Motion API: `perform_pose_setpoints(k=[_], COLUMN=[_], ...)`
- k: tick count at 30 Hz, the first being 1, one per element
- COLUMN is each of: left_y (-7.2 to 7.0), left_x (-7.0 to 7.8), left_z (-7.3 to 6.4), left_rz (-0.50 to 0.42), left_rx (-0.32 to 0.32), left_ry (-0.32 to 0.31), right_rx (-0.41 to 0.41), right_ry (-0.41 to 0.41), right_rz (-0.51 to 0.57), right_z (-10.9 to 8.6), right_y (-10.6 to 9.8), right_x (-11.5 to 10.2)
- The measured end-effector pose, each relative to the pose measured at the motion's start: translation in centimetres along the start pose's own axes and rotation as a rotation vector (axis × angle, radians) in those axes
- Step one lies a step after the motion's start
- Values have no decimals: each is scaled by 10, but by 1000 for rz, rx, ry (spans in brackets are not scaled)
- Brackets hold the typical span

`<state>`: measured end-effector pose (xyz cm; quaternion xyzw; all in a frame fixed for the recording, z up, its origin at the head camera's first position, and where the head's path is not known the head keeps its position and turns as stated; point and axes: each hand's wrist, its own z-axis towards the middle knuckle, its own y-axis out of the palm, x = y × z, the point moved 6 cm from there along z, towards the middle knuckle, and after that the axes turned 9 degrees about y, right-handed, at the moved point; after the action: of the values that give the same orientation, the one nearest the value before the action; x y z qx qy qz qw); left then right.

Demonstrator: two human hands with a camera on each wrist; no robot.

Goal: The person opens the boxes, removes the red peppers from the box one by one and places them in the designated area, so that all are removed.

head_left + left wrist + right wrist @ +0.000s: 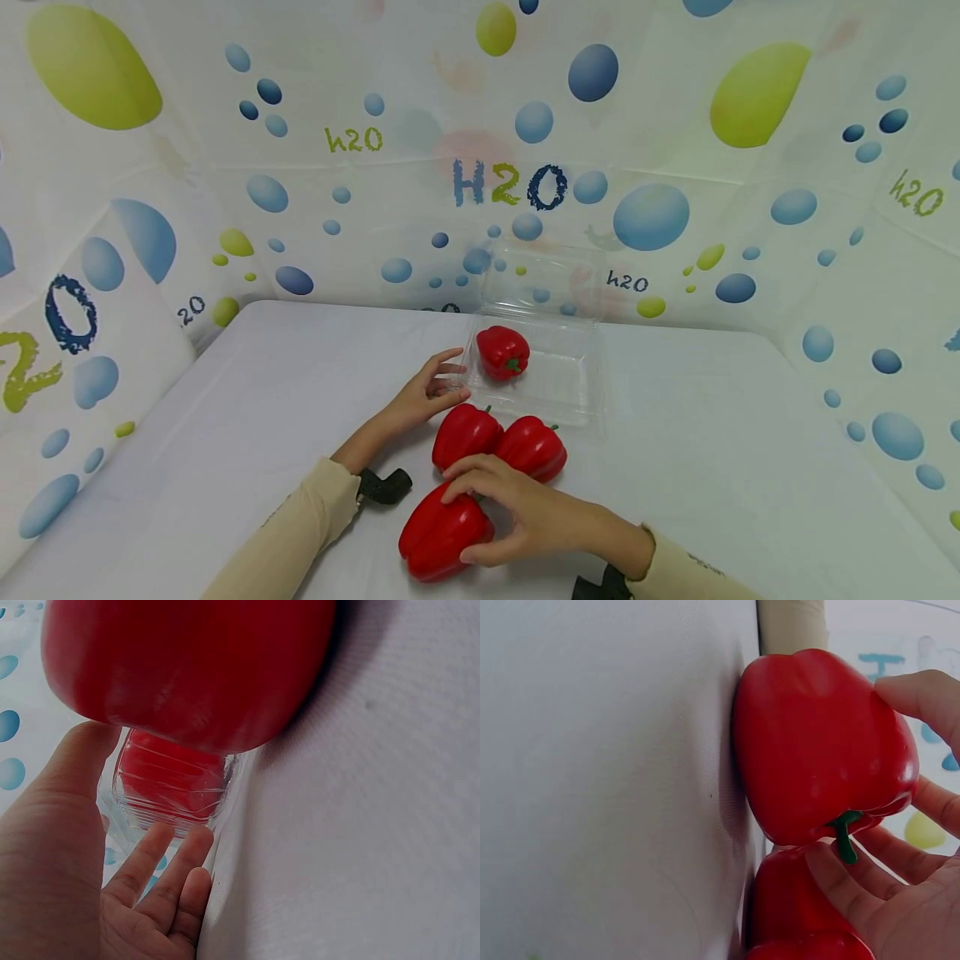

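Nearest me lies a red bell pepper (442, 533), with my right hand (525, 508) curved round its stem end. In the right wrist view, thumb and fingers grip this same pepper (817, 735), its short green stem pointing between them. Two more red bell peppers, a left one (465, 437) and a right one (534, 448), lie side by side just beyond. A clear plastic clamshell box (566, 387) stands with its lid raised, holding one red bell pepper (498, 350) on its left side. My left hand (427, 392) rests at the box's left wall, fingers loosely bent.
A white cloth (690, 467) covers the table, whose far edge meets a bubble-printed curtain (450, 100). The raised clear lid (540, 279) leans towards that curtain. Black wrist mounts (386, 486) jut from both sleeves; the left one is near the peppers.
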<state>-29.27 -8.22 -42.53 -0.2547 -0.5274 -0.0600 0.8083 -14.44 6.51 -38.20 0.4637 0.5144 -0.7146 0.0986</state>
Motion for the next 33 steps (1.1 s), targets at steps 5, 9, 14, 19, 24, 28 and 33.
perform_pose_setpoints(k=[5, 9, 14, 19, 24, 28, 33], left_y=[0, 0, 0, 0, 0, 0, 0], left_x=[0, 0, 0, 0, 0, -1, -1], left_z=[0, 0, 0, 0, 0, 0, 0], left_rz=[1, -2, -7, -8, -7, -6, 5], left_rx=[-1, 1, 3, 5, 4, 6, 5], left_ry=[0, -2, -1, 1, 1, -4, -15], right_rx=[-5, -12, -18, -12, 9, 21, 43], right_ry=[23, 45, 48, 40, 32, 35, 61], right_rz=[-3, -6, -3, -6, 15, 29, 44], right_z=[-1, -1, -2, -3, -3, -4, -4], right_y=[0, -1, -2, -4, -8, -11, -16], right_x=[0, -1, -2, -3, -5, -6, -6])
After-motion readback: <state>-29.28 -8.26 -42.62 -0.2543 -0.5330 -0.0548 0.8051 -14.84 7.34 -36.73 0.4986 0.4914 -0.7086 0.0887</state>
